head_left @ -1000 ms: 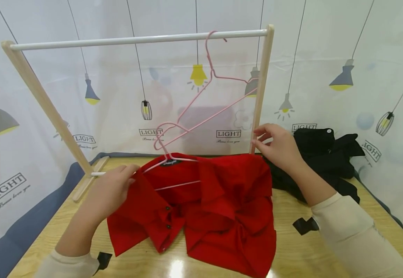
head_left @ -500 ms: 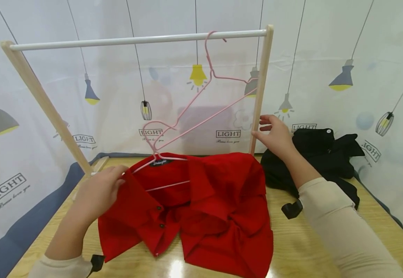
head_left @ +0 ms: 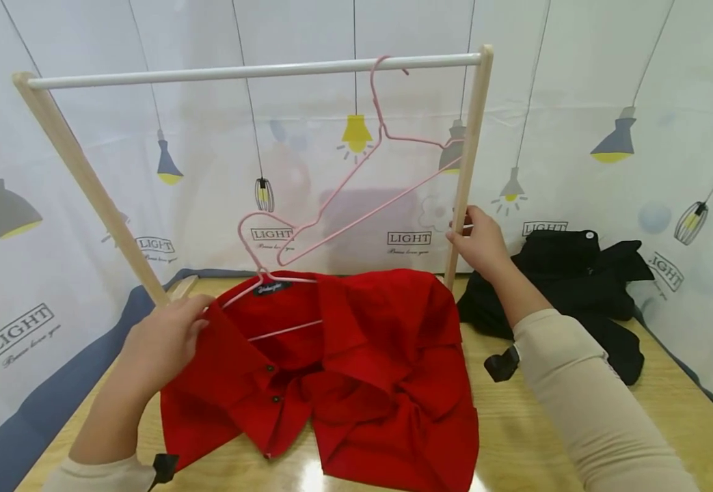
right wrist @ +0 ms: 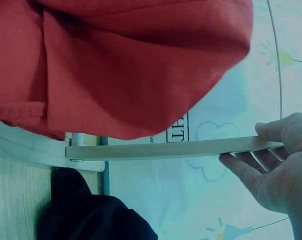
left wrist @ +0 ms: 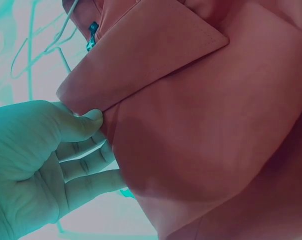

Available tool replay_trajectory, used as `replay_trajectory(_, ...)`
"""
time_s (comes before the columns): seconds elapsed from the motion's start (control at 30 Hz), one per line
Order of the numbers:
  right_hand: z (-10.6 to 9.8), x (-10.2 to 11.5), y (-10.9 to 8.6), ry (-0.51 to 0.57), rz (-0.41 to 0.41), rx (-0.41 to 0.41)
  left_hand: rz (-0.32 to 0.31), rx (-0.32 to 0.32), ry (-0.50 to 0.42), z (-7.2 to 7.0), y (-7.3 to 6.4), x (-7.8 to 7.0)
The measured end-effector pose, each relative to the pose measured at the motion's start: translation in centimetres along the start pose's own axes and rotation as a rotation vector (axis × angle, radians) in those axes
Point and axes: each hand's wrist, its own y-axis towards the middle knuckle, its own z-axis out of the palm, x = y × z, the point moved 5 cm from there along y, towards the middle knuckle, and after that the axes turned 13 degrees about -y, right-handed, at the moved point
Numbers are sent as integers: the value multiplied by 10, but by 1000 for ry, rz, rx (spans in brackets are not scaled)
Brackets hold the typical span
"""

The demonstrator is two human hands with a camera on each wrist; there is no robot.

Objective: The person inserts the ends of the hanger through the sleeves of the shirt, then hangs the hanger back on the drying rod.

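In the head view my left hand (head_left: 162, 345) pinches the shoulder of a red shirt (head_left: 387, 369), which hangs on a pink wire hanger (head_left: 256, 249). The left wrist view shows thumb and fingertips of the left hand (left wrist: 56, 150) at the edge of the shirt (left wrist: 191, 125), beside its collar. My right hand (head_left: 482, 240) holds the right wooden post (head_left: 463, 184) of a clothes rack. Thumb and fingers of the right hand (right wrist: 276, 165) lie on opposite sides of the post (right wrist: 166, 150) in the right wrist view. The shirt's lower part is bunched.
A second pink hanger (head_left: 383, 133) hangs from the rack's white rail (head_left: 258, 70), near its right end. Black clothing (head_left: 565, 287) lies heaped on the wooden table (head_left: 534, 424) behind my right arm. A printed curtain (head_left: 307, 157) stands behind the rack.
My left hand has drawn the red shirt and its hanger leftward, so the hanger's hook has moved away from the hanging hanger. My right hand has closed around the post.
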Motion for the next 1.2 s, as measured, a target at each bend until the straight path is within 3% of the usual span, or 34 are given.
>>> replay_trajectory(0.2,1,-1,1,-32,-12,-22,-15,-6,29,-1,-1,9)
replay_trajectory(0.47,1,0,1,-47,-36,-27,-58,19,52,1,12,23)
replay_trajectory(0.83,0,1,-2,-43,-42,-28,-110,16,53,2,39,42)
replay_trajectory(1.2,1,-1,-2,-52,-56,-32,-96,-41,112,-16,78,42)
